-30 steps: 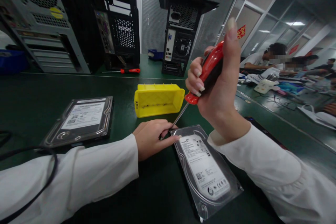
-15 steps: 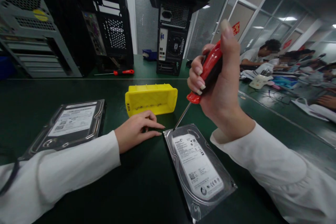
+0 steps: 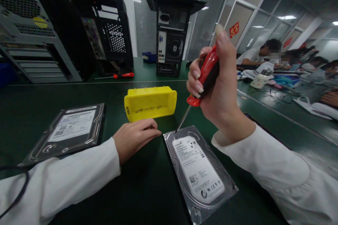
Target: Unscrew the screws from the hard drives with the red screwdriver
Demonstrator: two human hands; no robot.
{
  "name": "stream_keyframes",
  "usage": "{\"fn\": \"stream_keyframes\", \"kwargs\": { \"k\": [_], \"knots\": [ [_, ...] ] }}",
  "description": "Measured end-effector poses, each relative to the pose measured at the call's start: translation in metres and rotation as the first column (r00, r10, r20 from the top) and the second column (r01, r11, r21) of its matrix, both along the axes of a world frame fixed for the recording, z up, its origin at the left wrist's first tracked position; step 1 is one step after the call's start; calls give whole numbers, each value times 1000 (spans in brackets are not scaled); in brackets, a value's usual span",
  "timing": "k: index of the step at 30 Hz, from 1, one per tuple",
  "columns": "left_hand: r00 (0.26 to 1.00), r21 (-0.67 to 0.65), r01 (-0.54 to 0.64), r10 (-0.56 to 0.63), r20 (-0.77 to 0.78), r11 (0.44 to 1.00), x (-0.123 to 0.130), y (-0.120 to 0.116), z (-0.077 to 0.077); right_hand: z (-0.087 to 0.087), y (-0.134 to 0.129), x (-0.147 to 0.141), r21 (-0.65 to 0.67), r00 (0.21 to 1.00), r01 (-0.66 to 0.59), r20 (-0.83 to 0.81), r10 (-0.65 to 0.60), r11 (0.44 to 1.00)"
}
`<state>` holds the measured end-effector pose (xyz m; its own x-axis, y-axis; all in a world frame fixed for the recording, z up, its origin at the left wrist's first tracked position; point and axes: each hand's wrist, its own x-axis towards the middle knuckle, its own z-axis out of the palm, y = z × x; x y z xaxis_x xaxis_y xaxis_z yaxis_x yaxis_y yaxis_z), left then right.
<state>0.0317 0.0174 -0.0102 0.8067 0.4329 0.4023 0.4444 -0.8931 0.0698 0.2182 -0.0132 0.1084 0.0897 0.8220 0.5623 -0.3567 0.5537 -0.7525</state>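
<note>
My right hand (image 3: 215,77) is wrapped around the red and black handle of a screwdriver (image 3: 208,72), thumb up along its top. The shaft slants down to the left, its tip at the far left corner of a silver hard drive (image 3: 179,168) with a white label. Just left of that corner is my left hand (image 3: 137,135), low over the table, thumb and forefinger drawn together. Whatever they may pinch is too small or hidden to make out. Behind the left hand, a yellow plastic bin (image 3: 150,103) lies on its side with small dark bits inside.
A second hard drive (image 3: 71,130) lies to the left. Computer cases (image 3: 116,31) stand along the back, with another screwdriver (image 3: 123,75) before them. A dark cable (image 3: 22,190) crosses my left sleeve. Other people (image 3: 256,52) sit at the right.
My left hand has drawn back slightly from the drive's corner, and its spread fingers have come together. My right hand keeps the screwdriver tip at the same corner. The view has shifted slightly.
</note>
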Motion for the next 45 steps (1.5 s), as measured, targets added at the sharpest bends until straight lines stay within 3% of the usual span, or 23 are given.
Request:
{"fn": "stream_keyframes", "kwargs": {
  "k": [7, 19, 32, 38, 45],
  "knots": [
    [972, -246, 43, 17, 234, 968, 6, -1, 4, -1, 1, -1, -16, 1000, 12, 18, -12, 1000],
    [975, -266, 98, -40, 218, 959, 11, -4, 3, -5, -1, -9, 35, 992, 34, -123, -29, 999],
    [960, -418, 89, 34, 279, 904, 18, -1, 5, -7, -3, -16, 81, 997, 65, -46, -61, 995],
    [953, -428, 99, 39, 302, 898, 18, 0, 6, -10, -2, -17, 130, 996, 25, -83, -14, 991],
    [963, -443, 39, 84, 255, 896, 18, 0, 5, -8, -4, -18, 82, 999, 39, -35, -36, 996]
  ]
}}
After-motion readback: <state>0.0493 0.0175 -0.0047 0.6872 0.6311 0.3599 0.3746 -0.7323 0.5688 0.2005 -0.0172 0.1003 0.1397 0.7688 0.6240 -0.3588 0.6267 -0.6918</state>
